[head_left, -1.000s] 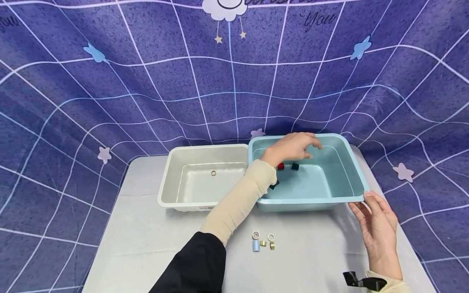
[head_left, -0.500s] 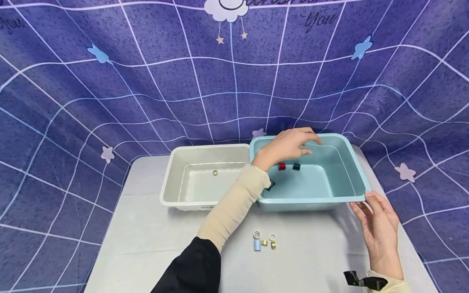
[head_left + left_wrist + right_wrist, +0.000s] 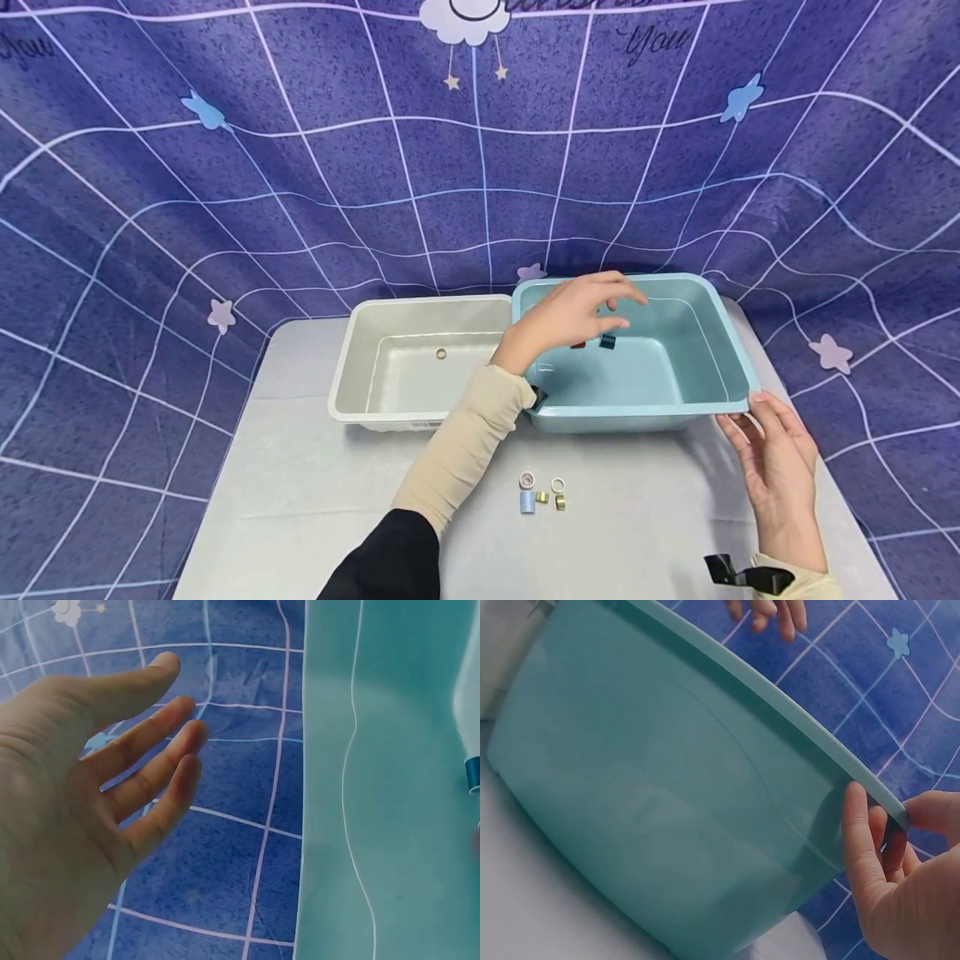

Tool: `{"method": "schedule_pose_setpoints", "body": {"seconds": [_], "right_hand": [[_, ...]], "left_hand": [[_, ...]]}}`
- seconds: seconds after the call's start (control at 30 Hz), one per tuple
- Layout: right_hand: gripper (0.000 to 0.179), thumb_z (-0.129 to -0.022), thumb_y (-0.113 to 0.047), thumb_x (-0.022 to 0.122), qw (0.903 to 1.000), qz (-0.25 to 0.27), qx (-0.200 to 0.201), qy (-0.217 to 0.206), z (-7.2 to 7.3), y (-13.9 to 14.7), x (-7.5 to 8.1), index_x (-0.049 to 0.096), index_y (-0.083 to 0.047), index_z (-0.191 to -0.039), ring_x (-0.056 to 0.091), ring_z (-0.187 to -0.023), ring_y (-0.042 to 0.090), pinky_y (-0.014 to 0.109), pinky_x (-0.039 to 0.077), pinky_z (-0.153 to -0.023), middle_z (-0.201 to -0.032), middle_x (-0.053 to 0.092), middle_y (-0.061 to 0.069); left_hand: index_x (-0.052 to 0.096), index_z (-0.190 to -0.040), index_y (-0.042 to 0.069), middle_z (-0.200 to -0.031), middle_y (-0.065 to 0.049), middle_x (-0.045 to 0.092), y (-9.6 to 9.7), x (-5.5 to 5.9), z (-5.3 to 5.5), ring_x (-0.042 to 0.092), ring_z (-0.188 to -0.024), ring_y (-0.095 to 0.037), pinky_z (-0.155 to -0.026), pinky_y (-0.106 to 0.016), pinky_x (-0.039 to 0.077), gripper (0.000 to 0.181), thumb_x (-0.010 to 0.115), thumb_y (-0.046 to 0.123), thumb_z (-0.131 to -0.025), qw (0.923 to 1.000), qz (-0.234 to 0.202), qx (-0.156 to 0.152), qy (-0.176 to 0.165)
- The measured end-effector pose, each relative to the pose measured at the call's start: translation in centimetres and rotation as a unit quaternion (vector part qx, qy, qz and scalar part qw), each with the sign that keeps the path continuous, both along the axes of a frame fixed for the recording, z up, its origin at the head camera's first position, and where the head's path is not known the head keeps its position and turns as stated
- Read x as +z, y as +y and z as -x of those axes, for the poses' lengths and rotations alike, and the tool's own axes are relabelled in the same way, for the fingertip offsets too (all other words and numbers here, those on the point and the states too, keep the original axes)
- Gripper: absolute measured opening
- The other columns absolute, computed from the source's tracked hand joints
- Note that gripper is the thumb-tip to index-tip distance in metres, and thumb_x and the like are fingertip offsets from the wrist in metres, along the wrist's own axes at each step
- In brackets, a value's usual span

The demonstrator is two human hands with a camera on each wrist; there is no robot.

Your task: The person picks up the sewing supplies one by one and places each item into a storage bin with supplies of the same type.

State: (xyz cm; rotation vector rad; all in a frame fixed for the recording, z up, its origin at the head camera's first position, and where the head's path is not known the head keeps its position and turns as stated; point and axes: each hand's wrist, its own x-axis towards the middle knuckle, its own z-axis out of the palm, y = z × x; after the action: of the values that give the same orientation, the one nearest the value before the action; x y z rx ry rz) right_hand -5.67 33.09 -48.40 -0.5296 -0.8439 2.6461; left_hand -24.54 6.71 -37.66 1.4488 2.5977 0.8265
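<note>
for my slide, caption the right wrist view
Right hand grips a blue tub by its rim, the left hand beyond

The curtain (image 3: 337,179) is violet-blue, with a wavy grid of white and pale blue lines. I see also a turquoise bin (image 3: 622,379), an off-white bin (image 3: 420,392), a red spool (image 3: 577,345), a dark teal spool (image 3: 607,341), and a light blue cylinder (image 3: 527,502).

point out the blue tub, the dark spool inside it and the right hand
blue tub (image 3: 630,377): head view, on its bare inside floor
dark spool (image 3: 607,342): head view, on its side surface
right hand (image 3: 777,475): head view, middle of the hand
</note>
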Motion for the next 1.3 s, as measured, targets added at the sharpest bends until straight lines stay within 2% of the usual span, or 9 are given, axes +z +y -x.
{"method": "schedule_pose_setpoints", "body": {"seconds": [0.17,0.3,0.43,0.63,0.87,0.97,1.03,1.13,1.3], "right_hand": [[0.017,-0.101,0.009,0.056,1.0000,0.001,0.001,0.001,0.0,-0.1,0.0,0.073,0.004,-0.103,0.073,-0.079,0.026,0.043,0.066,-0.077,-0.097,0.070,0.013],[0.018,-0.101,0.009,0.056,1.0000,0.002,-0.002,-0.001,0.0,0.0,0.0,0.073,0.004,-0.103,0.072,-0.077,0.026,0.043,0.066,-0.076,-0.096,0.070,0.014],[0.019,-0.101,0.010,0.056,1.0000,0.003,-0.005,-0.002,-0.1,0.0,0.0,0.073,0.004,-0.103,0.072,-0.077,0.026,0.043,0.066,-0.076,-0.095,0.070,0.014],[0.019,-0.101,0.010,0.056,1.0000,0.004,-0.003,-0.003,-0.1,0.0,-0.1,0.074,0.004,-0.102,0.072,-0.077,0.026,0.043,0.066,-0.077,-0.095,0.070,0.014],[0.017,-0.100,0.009,0.057,1.0000,0.000,-0.005,-0.006,0.0,0.0,0.0,0.073,0.004,-0.102,0.071,-0.075,0.025,0.042,0.065,-0.077,-0.095,0.070,0.013],[0.016,-0.100,0.009,0.058,1.0000,-0.004,-0.006,-0.006,0.0,0.0,0.0,0.073,0.004,-0.103,0.071,-0.076,0.024,0.042,0.065,-0.077,-0.095,0.070,0.013],[0.016,-0.100,0.009,0.058,1.0000,-0.005,-0.006,-0.006,0.0,0.0,0.0,0.073,0.004,-0.103,0.072,-0.076,0.024,0.042,0.065,-0.077,-0.095,0.070,0.013],[0.016,-0.100,0.009,0.058,1.0000,-0.003,-0.004,-0.007,0.0,0.0,-0.1,0.073,0.003,-0.103,0.072,-0.077,0.024,0.041,0.066,-0.076,-0.095,0.070,0.013],[0.016,-0.100,0.009,0.058,0.9998,-0.005,-0.008,-0.015,0.1,0.0,-0.1,0.073,0.003,-0.103,0.072,-0.077,0.024,0.040,0.066,-0.074,-0.096,0.070,0.013]], "left_hand": [[0.069,-0.135,0.026,-0.135,0.012,0.065,-1.2,-0.1,-1.4,0.062,-0.099,-0.001,-0.082,-0.020,0.052,0.037,0.075,0.029,-0.098,0.9992,-0.035,0.002,-0.018],[0.070,-0.133,0.023,-0.131,0.009,0.068,-2.3,-0.3,-2.5,0.061,-0.093,0.000,-0.079,-0.024,0.055,0.036,0.076,0.027,-0.097,0.9974,-0.066,-0.010,-0.027],[0.071,-0.131,0.023,-0.128,0.010,0.068,-3.2,-0.6,-3.6,0.061,-0.092,0.001,-0.075,-0.018,0.051,0.034,0.076,0.026,-0.097,0.9960,-0.085,-0.013,-0.023],[0.073,-0.128,0.021,-0.124,0.009,0.070,-4.6,-1.3,-5.4,0.062,-0.094,0.000,-0.080,-0.014,0.049,0.033,0.078,0.021,-0.095,0.9929,-0.116,-0.018,-0.015],[0.073,-0.127,0.021,-0.126,0.006,0.070,-6.0,-2.1,-7.4,0.064,-0.097,-0.003,-0.084,-0.024,0.054,0.032,0.078,0.021,-0.095,0.9925,-0.120,-0.011,-0.021],[0.073,-0.128,0.022,-0.128,0.006,0.070,-6.6,-2.3,-8.2,0.066,-0.104,-0.007,-0.090,-0.027,0.056,0.031,0.077,0.023,-0.096,0.9933,-0.112,-0.007,-0.024],[0.073,-0.127,0.023,-0.129,0.007,0.070,-7.0,-2.4,-8.8,0.066,-0.111,-0.008,-0.095,-0.025,0.054,0.031,0.076,0.024,-0.097,0.9940,-0.107,-0.004,-0.026],[0.073,-0.127,0.022,-0.128,0.008,0.070,-7.5,-2.7,-9.5,0.065,-0.112,-0.006,-0.098,-0.020,0.052,0.031,0.077,0.023,-0.096,0.9943,-0.104,-0.005,-0.027],[0.073,-0.126,0.019,-0.127,0.008,0.070,-8.4,-3.3,-10.5,0.064,-0.115,-0.006,-0.101,-0.017,0.050,0.030,0.077,0.021,-0.096,0.9919,-0.121,-0.023,-0.031]]}}
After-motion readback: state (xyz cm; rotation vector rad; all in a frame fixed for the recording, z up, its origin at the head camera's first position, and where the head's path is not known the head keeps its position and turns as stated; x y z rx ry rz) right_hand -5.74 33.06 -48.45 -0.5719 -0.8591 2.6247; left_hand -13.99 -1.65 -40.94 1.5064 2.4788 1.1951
